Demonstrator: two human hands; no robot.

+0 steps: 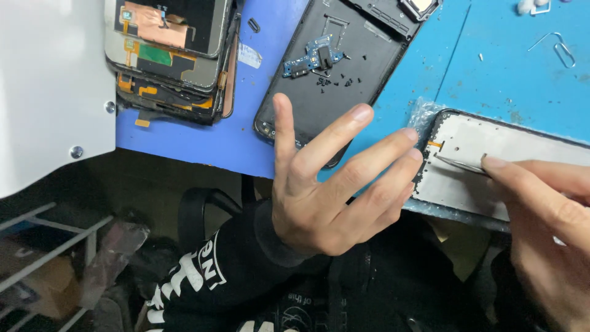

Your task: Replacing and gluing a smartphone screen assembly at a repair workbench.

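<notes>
Here the left hand (326, 197) hovered palm-down over the near edge of the blue bench (504, 80), its fingers (335, 138) spread wide and straight, holding nothing. The tips of its two outer fingers reached the left edge of a screen panel (485, 160), though whether they pressed on it or merely hung above could not be told. That panel lay face-down at the bench's near right corner, its pale grey back upward, a dark rim around it and a small orange tab near its upper left corner; a bit of clear film (424, 114) stuck out beside that corner. The right hand (547, 215) came in from the right over the panel, its fingers pressed together and pinching thin metal tweezers (460, 163), whose point rested on the panel's back just beside the orange tab. Beyond the left hand, a black phone shell (362, 55) lay open and tilted on the bench, with a small blue circuit board (307, 58) and a scatter of tiny black screws (338, 79) inside it. Further left sat a stack of old screens (169, 55), showing copper and orange flex strips, close beside a white housing (49, 86) with two round bolts. Near the far right edge lay a bent wire clip (556, 49), well apart from both hands. Below the bench showed the person's black sleeve (227, 264) with white print.
</notes>
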